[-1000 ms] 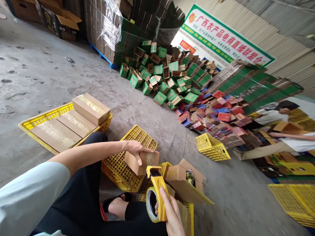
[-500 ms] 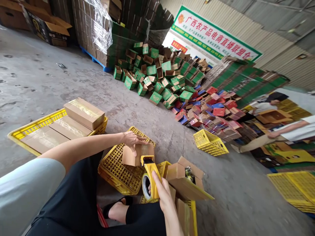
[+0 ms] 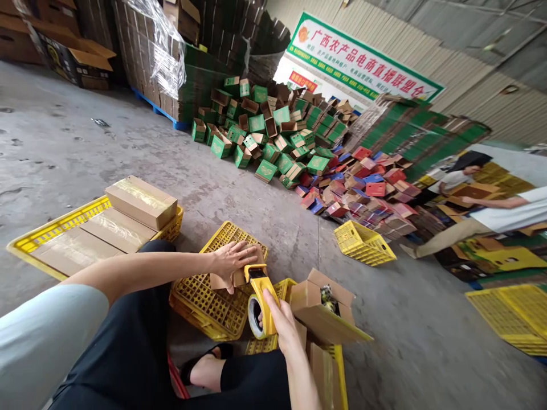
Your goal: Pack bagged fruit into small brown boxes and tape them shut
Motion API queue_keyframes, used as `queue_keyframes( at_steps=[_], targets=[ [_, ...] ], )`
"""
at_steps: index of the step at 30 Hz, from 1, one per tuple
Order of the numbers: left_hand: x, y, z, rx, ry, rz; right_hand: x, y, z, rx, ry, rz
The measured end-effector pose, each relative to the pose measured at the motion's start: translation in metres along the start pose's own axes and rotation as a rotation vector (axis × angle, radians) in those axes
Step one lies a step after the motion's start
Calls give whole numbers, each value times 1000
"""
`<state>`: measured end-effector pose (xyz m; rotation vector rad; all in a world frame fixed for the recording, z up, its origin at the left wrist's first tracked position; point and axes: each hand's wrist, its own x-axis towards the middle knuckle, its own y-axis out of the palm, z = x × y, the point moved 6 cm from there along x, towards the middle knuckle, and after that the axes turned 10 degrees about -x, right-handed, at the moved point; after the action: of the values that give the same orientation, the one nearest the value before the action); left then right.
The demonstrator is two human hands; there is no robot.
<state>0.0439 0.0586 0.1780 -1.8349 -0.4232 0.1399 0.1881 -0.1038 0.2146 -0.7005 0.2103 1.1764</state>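
Concrete floor, L hand flat on cardboard box, R hand w/ yellow tape gun

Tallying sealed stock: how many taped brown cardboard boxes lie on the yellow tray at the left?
3: two taped brown cardboard boxes lie flat side by side, a third sits atop at the yellow plastic tray's far end. More may be hidden beneath.

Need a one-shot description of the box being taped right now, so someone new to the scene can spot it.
Start at the upturned yellow crate on the concrete floor, just past the person's knee. The small brown carton lies on it, pinned flat under the left hand, with the yellow tape dispenser in the right hand touching its near edge. Unlike the open-flapped box beside it, it is closed.
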Motion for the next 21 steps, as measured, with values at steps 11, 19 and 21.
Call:
queue_keyframes(
  at_steps=[11, 19, 21],
  targets=[
    [-20, 4, -25, -86, -225, -109, 4, -15, 24, -96, -59, 101],
    [-58, 14, -29, -135, -250, -145, -6, 3, 17, -91, -63, 192],
    [-59, 11, -30, -135, -174, -121, -4, 4, 16, -109, -51, 206]
  ],
)
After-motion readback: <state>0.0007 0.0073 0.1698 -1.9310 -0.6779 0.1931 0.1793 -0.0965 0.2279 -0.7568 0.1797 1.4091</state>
